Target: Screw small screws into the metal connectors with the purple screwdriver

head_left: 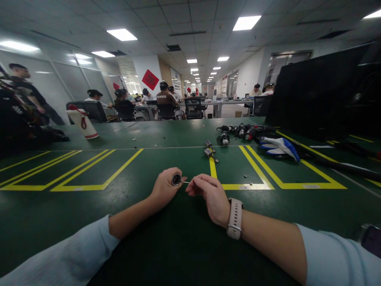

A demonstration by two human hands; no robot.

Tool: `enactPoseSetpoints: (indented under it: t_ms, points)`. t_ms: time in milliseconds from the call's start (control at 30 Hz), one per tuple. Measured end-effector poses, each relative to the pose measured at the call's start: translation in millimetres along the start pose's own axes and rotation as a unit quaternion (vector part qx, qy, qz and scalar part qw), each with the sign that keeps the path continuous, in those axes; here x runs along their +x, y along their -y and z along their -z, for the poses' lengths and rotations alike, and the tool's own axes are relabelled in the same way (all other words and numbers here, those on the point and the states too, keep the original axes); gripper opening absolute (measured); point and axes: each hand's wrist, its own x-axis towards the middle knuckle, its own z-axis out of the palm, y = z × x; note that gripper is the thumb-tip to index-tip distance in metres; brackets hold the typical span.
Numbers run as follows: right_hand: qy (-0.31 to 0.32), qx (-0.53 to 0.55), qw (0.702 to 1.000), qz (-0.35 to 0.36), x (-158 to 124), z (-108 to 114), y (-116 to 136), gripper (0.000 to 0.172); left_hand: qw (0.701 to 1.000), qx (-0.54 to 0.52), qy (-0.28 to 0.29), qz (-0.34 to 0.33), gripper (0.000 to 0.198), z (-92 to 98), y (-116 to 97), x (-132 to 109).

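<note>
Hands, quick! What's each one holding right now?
Left hand: closed on a small round metal part.
Right hand: closed, pinching a thin metal pin.

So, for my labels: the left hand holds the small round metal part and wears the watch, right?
No: the head view shows the pale-strapped wristwatch on the right wrist. The left hand does hold the small round metal part.

Gloves (279, 147), white bottle (83, 124), dark monitor (315, 91)
</note>
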Motion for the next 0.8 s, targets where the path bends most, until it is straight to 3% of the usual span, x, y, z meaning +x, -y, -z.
enactPoseSetpoints:
  t_ms: [300, 533, 800]
  points:
    - [-0.006, 0.085, 0.994, -0.063, 1.4, -3.4, 6.4, 0.017, 0.997, -0.073, 0.013, -0.007, 0.02, -0.1, -0.5, 0.5]
    - [-0.007, 0.037, 0.999, -0.026, 1.5, -0.6, -1.8, 0.019, 1.0, -0.006, 0.002, 0.003, 0.018, 0.3, 0.8, 0.8]
    - [-0.016, 0.077, 0.993, -0.09, 1.3, -3.9, 10.2, 0.016, 0.999, -0.025, 0.008, -0.024, 0.018, -0.5, 2.8, -1.2]
